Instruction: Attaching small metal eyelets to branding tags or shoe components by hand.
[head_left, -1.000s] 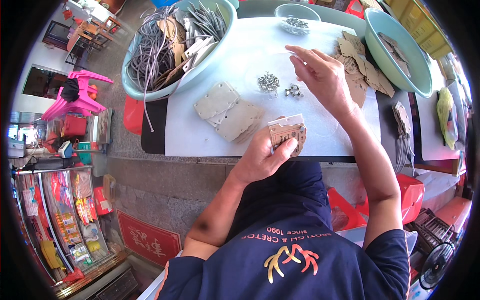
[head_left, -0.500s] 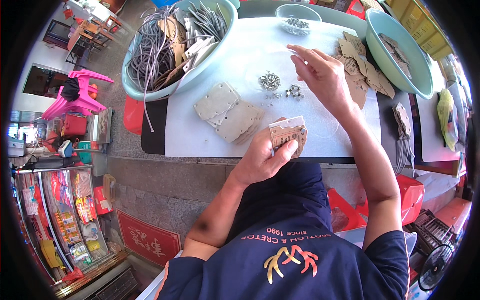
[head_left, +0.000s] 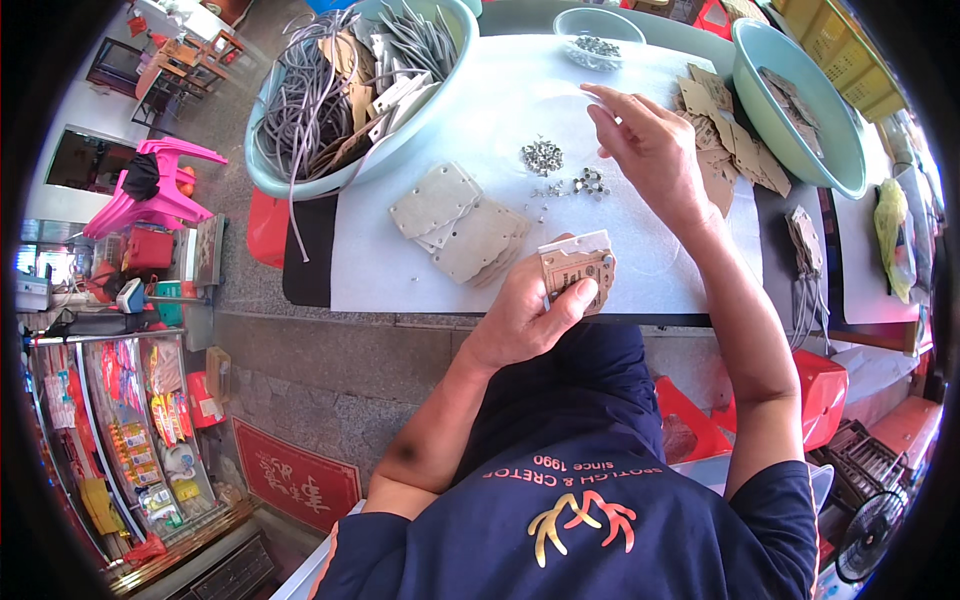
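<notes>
My left hand [head_left: 522, 318] is closed around a small stack of brown and whitish cardboard pieces [head_left: 572, 256], thumb pressed on the printed front; a small round metal piece shows at its right edge. My right hand [head_left: 655, 158] is raised over the right part of the table, fingers stretched out with the index and thumb apart; I see nothing in it. Between the hands lie a pile of small metal fasteners [head_left: 541, 157] and a smaller cluster of metal pieces [head_left: 589, 182]. Left of them rests a spread stack of pale cardboard plates [head_left: 480, 240] with holes along their edges.
A blue-green basin [head_left: 262, 165] at the back left holds grey cords and card pieces. A clear bowl [head_left: 570, 22] of metal bits stands at the back. Brown cardboard pieces [head_left: 745, 150] lie right, beside a pale green basin [head_left: 845, 165]. Corded cards [head_left: 803, 240] hang at the right edge.
My right hand has shifted very slightly to the right, its fingers still extended. My left hand keeps its grip on the cardboard stack almost unmoved.
</notes>
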